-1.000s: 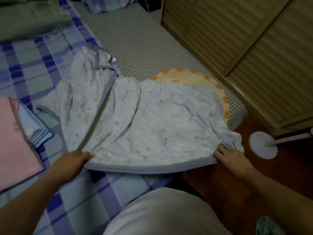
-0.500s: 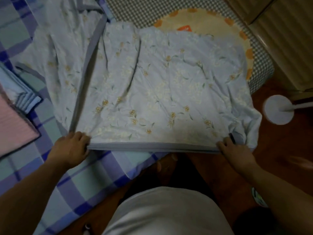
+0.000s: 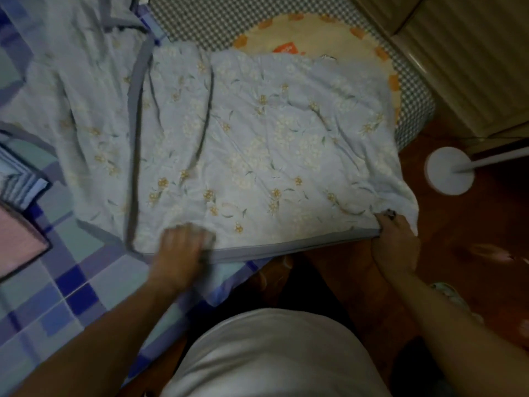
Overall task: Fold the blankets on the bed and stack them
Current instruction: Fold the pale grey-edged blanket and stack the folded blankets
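Note:
A pale blue floral blanket (image 3: 257, 144) with grey trim lies partly folded across the bed's corner, its near edge doubled over. My left hand (image 3: 183, 247) is blurred and sits on that near edge, left of centre; whether its fingers hold the cloth cannot be told. My right hand (image 3: 393, 239) grips the blanket's near right corner, which hangs past the bed over the floor. Folded blankets, pink (image 3: 17, 247) and striped blue (image 3: 20, 181), lie stacked at the left edge.
The bed has a blue plaid sheet (image 3: 71, 296) and a checked mattress (image 3: 200, 21). A round yellow-orange cushion (image 3: 329, 38) lies under the blanket's far side. A white fan base (image 3: 449, 170) stands on the red-brown floor at right, near a louvred wardrobe (image 3: 472, 53).
My left hand has slid right along the near edge, from the left corner toward the middle. The right hand stays on its corner. The view has tilted further down.

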